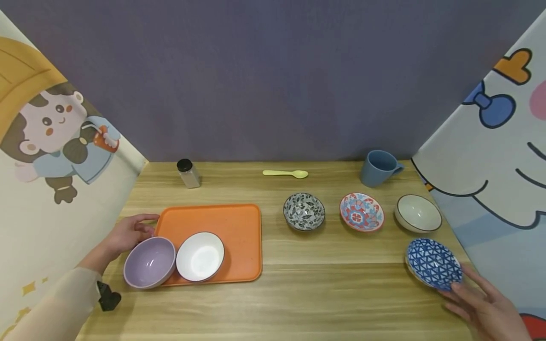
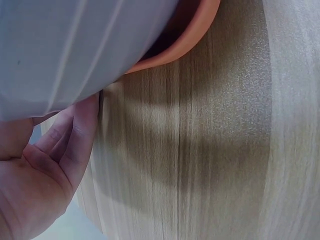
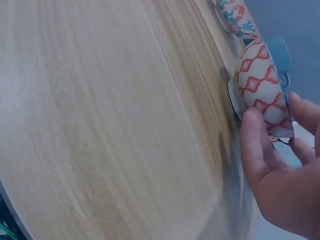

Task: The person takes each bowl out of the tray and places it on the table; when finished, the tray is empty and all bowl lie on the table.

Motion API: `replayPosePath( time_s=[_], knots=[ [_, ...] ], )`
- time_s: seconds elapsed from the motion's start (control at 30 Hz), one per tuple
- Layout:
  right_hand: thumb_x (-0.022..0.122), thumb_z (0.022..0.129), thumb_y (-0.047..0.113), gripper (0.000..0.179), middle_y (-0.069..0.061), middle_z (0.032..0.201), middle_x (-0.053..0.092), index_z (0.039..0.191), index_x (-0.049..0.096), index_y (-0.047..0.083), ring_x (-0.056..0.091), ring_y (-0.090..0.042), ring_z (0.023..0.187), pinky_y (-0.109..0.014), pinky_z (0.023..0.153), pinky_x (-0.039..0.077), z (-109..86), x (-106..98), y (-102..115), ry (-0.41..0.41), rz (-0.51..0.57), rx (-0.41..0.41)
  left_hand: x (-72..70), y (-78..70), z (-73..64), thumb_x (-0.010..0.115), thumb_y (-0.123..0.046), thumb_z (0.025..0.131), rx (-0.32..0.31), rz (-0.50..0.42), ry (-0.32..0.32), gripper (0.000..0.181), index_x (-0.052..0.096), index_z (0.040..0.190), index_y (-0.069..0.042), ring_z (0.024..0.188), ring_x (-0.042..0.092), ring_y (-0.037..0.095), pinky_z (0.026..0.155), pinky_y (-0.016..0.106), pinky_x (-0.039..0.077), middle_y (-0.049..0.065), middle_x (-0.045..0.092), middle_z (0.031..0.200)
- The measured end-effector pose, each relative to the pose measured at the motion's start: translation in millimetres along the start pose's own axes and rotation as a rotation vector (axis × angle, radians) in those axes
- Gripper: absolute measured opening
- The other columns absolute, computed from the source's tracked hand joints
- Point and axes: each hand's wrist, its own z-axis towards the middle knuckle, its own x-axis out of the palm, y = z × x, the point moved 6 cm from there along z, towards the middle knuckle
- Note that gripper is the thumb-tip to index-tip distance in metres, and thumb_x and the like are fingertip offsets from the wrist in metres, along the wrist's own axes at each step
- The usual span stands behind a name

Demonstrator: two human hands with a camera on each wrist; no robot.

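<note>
Okay, blue-and-white patterned ceramic-looking bowl (image 1: 434, 263) — probably rigid, slick, breakable, lightish; best held by rim and wall. It's just ahead of my palm, pinched in my right hand (image 1: 490, 303). Left hand (image 1: 128, 233) is beside the glossy purple round bowl (image 1: 150, 262) — can't tell if gripping.

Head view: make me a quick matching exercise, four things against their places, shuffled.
Things:
1. spoon
2. mug
3. jar
4. blue-patterned bowl

Places:
A. upright, back left
B. in the right hand's grip
C. lying at the back, near the middle
D. upright, back right

Pairs: 1-C, 2-D, 3-A, 4-B
</note>
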Motion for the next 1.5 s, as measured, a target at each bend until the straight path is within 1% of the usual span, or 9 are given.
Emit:
replayPosePath(
  time_s=[0.03, 0.13, 0.23, 0.37, 0.7, 0.87, 1.03, 1.17, 1.5],
  knots=[
    [0.066, 0.099, 0.041, 0.100, -0.028, 0.168, 0.011, 0.160, -0.012, 0.039, 0.072, -0.003, 0.088, -0.045, 0.092, 0.059, -0.3, 1, 2, 0.000, -0.043, -0.002, 0.3, 0.4, 0.4, 0.059, 0.008, 0.093, 0.001, 0.001, 0.002, 0.056, 0.045, 0.147, 0.008, 0.089, 0.067, 0.021, 0.067, 0.030, 0.057, 0.018, 0.073, 0.102],
    [0.067, 0.099, 0.042, 0.104, -0.037, 0.164, -0.010, 0.161, -0.017, 0.032, 0.069, -0.004, 0.091, -0.042, 0.091, 0.059, 0.0, 2, 7, -0.013, -0.196, -0.003, 0.9, 1.9, 1.7, 0.060, 0.007, 0.093, -0.006, 0.002, 0.006, 0.057, 0.045, 0.148, 0.008, 0.089, 0.067, 0.021, 0.068, 0.030, 0.057, 0.018, 0.073, 0.103],
    [0.069, 0.096, 0.048, 0.112, -0.040, 0.163, -0.008, 0.161, -0.019, 0.023, 0.063, -0.035, 0.118, -0.044, 0.093, 0.058, 1.1, 1, 9, -0.031, -0.369, 0.012, 1.6, 2.3, 2.6, 0.059, 0.007, 0.093, -0.007, 0.009, 0.009, 0.057, 0.045, 0.148, 0.007, 0.090, 0.067, 0.022, 0.068, 0.030, 0.057, 0.018, 0.073, 0.104],
    [0.066, 0.091, 0.064, 0.120, -0.040, 0.162, -0.002, 0.163, -0.014, 0.010, 0.021, -0.064, 0.141, -0.063, 0.102, 0.047, 1.5, -4, 15, -0.068, -0.603, 0.018, 2.6, 2.2, 3.0, 0.059, 0.007, 0.093, -0.010, 0.009, 0.012, 0.057, 0.045, 0.148, 0.007, 0.090, 0.066, 0.021, 0.068, 0.029, 0.057, 0.017, 0.072, 0.103],
    [0.059, 0.098, 0.059, 0.102, -0.038, 0.161, 0.019, 0.164, 0.005, 0.003, 0.031, -0.060, 0.138, -0.071, 0.097, 0.042, -16.6, 0, 55, -0.224, -0.712, -0.160, 4.9, 0.8, 2.0, 0.059, 0.007, 0.094, -0.018, 0.002, 0.012, 0.056, 0.045, 0.148, 0.007, 0.090, 0.066, 0.022, 0.068, 0.030, 0.057, 0.017, 0.072, 0.103],
    [0.062, 0.095, 0.059, 0.097, -0.029, 0.162, 0.029, 0.165, 0.016, 0.011, 0.052, -0.015, 0.117, -0.056, 0.090, 0.052, -23.5, 15, 84, -0.223, -0.760, -0.258, 4.8, -0.3, 1.7, 0.058, 0.007, 0.093, -0.016, 0.001, 0.019, 0.056, 0.045, 0.148, 0.008, 0.089, 0.066, 0.022, 0.068, 0.031, 0.057, 0.017, 0.072, 0.103],
    [0.068, 0.095, 0.051, 0.082, 0.000, 0.147, 0.053, 0.161, 0.033, 0.018, 0.043, 0.019, 0.099, -0.029, 0.081, 0.054, -28.1, 60, 118, -0.108, -0.770, -0.422, 4.1, -0.6, 1.3, 0.058, 0.008, 0.093, -0.038, -0.012, 0.041, 0.058, 0.043, 0.149, 0.007, 0.088, 0.065, 0.022, 0.068, 0.031, 0.057, 0.017, 0.071, 0.103],
    [0.072, 0.097, 0.029, 0.064, 0.026, 0.128, 0.056, 0.154, 0.045, 0.016, 0.055, 0.016, 0.105, -0.012, 0.076, 0.049, -30.2, 115, 143, 0.033, -0.675, -0.623, 1.4, -2.2, 2.1, 0.057, 0.008, 0.093, -0.039, -0.017, 0.051, 0.057, 0.042, 0.148, 0.007, 0.085, 0.066, 0.022, 0.066, 0.032, 0.058, 0.017, 0.070, 0.102],
    [0.078, 0.091, 0.013, 0.059, -0.023, 0.137, 0.060, 0.144, 0.054, 0.005, 0.068, -0.025, 0.109, -0.024, 0.085, 0.058, -17.9, 264, 163, 0.364, -0.481, -0.739, -1.7, -5.2, 3.4, 0.057, 0.009, 0.093, -0.052, -0.048, 0.068, 0.059, 0.040, 0.149, 0.006, 0.080, 0.066, 0.020, 0.063, 0.033, 0.058, 0.014, 0.070, 0.098]
  ],
)
